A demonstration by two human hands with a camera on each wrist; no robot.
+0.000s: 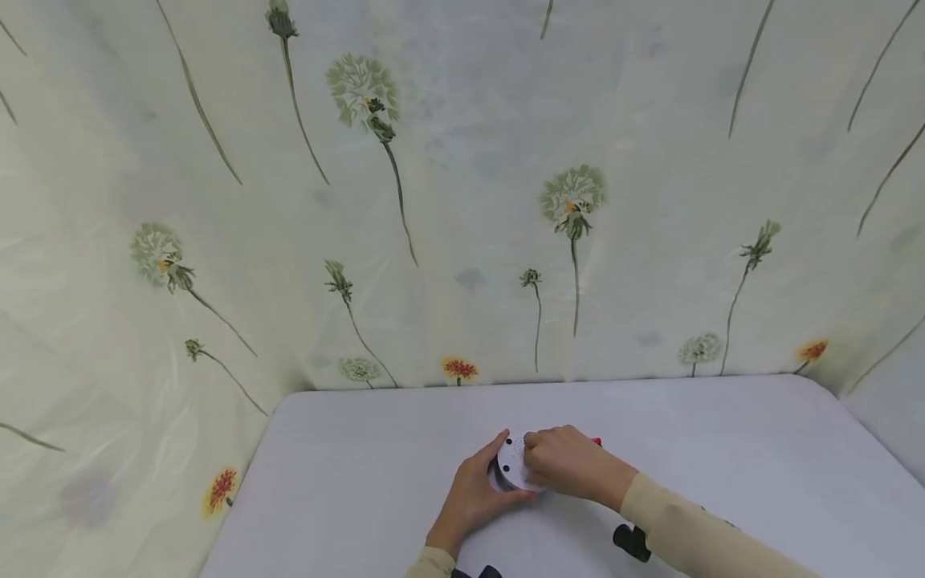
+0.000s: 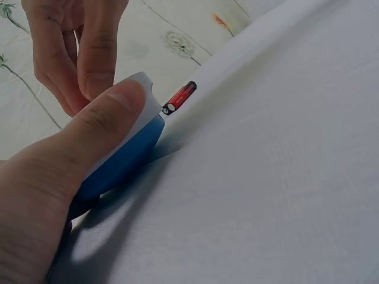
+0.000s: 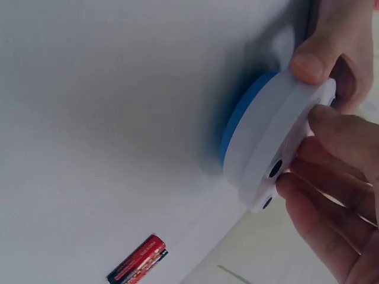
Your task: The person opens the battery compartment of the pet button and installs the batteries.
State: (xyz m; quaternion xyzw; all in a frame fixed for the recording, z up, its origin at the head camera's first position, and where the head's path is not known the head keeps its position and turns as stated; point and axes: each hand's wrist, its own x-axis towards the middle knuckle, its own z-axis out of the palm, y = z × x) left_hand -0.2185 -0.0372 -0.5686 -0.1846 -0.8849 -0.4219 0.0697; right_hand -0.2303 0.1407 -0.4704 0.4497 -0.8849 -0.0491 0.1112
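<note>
A round device [image 1: 511, 457] with a white face, small holes and black round feet is tilted up on edge on the table. In the right wrist view its rear part shows blue [image 3: 244, 109]. My left hand [image 1: 477, 490] grips its rim, thumb [image 2: 127, 94] on the white edge. My right hand [image 1: 571, 464] is at the white face; its thumb [image 3: 340, 133] and fingertips touch that face. Whether they pinch any part there is hidden. Past the device lie red-and-black batteries [image 2: 179, 98], seemingly two side by side, touched by neither hand.
A white-covered table [image 1: 361, 466] carries all this. Behind it hangs a curtain [image 1: 470, 201] printed with dandelions, meeting the table's back edge. Dark straps with black parts [image 1: 632, 543] sit at my wrists.
</note>
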